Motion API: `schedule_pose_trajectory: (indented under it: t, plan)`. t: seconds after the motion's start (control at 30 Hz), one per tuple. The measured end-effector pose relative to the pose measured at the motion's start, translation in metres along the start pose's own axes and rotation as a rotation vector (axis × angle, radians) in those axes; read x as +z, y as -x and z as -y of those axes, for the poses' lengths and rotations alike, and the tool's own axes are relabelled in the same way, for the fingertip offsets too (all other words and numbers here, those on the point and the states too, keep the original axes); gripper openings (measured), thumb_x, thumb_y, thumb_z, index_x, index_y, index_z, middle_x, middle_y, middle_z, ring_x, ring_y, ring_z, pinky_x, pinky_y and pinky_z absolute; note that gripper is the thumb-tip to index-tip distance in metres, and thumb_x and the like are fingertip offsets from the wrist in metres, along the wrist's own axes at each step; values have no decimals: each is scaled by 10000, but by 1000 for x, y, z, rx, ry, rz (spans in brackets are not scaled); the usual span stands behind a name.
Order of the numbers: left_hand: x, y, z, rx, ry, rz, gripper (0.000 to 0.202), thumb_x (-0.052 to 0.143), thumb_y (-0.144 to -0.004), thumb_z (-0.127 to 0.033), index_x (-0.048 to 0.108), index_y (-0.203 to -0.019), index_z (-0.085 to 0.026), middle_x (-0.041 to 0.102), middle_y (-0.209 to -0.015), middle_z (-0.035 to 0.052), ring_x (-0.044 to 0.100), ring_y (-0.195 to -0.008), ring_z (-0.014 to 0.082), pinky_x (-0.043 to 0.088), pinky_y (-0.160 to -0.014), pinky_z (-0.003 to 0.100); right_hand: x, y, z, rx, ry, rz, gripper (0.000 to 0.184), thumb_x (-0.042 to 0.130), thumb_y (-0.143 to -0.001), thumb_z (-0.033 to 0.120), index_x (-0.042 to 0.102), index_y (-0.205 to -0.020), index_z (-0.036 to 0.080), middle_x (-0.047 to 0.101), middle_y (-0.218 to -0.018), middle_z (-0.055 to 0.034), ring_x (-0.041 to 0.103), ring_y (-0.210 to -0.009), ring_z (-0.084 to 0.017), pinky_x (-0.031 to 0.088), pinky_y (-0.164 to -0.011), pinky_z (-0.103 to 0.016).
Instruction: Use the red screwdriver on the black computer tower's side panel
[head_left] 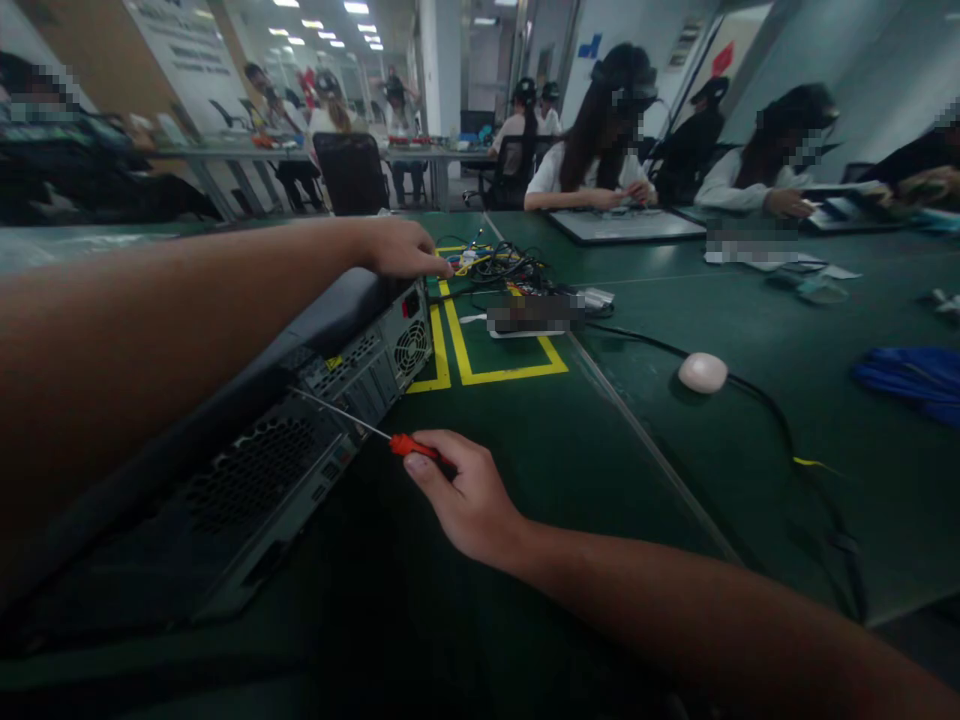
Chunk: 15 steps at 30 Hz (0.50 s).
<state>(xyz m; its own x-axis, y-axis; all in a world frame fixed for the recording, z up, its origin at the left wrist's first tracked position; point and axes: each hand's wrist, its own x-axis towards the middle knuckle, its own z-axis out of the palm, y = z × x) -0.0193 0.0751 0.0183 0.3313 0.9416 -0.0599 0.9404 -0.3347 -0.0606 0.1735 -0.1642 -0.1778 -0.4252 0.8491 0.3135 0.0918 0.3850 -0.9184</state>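
A dark computer case stands on the green table at the left, its back panel with fan grille and slots turned toward the right. My left hand holds the far top corner of the case, its fingers partly hidden. In my right hand is a screwdriver with a red and black handle, fingers wrapped round it. Its long thin shaft points left to the upper edge of the back panel. Whether the tip touches a screw is too small to tell.
Yellow tape marks squares on the green table. A tangle of cables lies beyond the case. A black cord runs right past a pale rounded object. Blue cloth lies at the right. Other people sit working across the table.
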Motion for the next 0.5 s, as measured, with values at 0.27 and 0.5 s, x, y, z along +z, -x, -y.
schedule_pose_trajectory:
  t: [0.27,0.5]
  plan:
    - [18,-32,-18,79,241,62,456,587,-1176,-555,861,-1009,-230,809,-871,60,770,-982,290,558,-1042,405,-4,5,13,113,-2,75,222,820,-1179,454,767,-1265,256,818,-1079,-35,739,-886,-230,630,-862,-371]
    - [38,-37,-11,97,209,-87,350,912,-861,-520,951,-1127,-296,819,-1039,94,805,-1324,468,561,-1219,560,1,3,17,151,-10,-18,268,823,-1058,380,570,-1112,309,696,-976,18,646,-830,-215,560,-827,-367]
